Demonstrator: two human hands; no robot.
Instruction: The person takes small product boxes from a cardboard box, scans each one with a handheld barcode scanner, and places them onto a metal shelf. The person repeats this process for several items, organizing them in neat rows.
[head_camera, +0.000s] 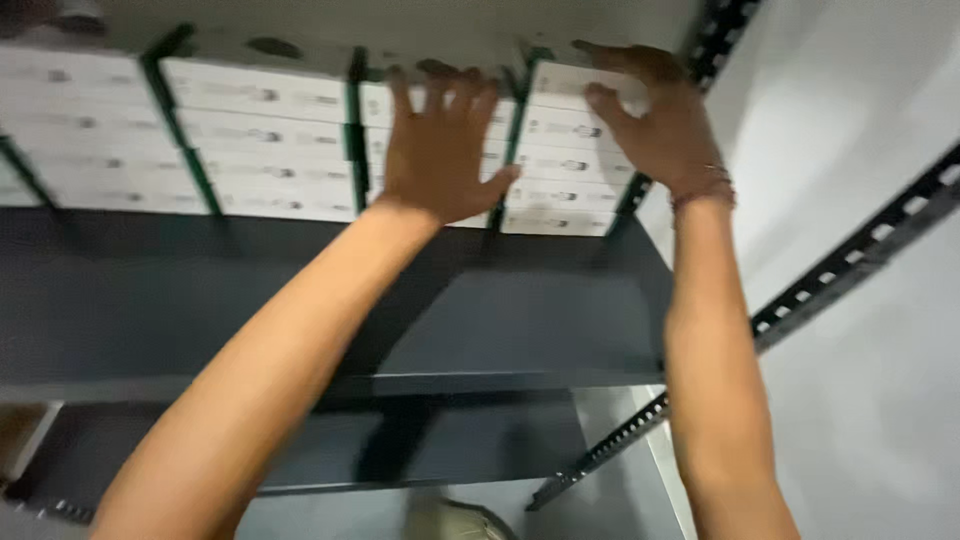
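Note:
Both my hands reach up to stacks of flat white boxes with green edges at the back of a dark metal shelf (520, 330). My left hand (440, 150) lies flat, fingers spread, against the front of one stack (375, 115). My right hand (655, 115) rests on the rightmost stack (565, 165), its fingers curled over the top box's upper right corner. A thin bracelet circles my right wrist. Neither hand has lifted a box.
More stacks of the same white boxes (260, 140) fill the shelf to the left. A perforated black upright (850, 260) runs diagonally at right beside a white wall (860, 120). A lower dark shelf (450, 450) sits beneath.

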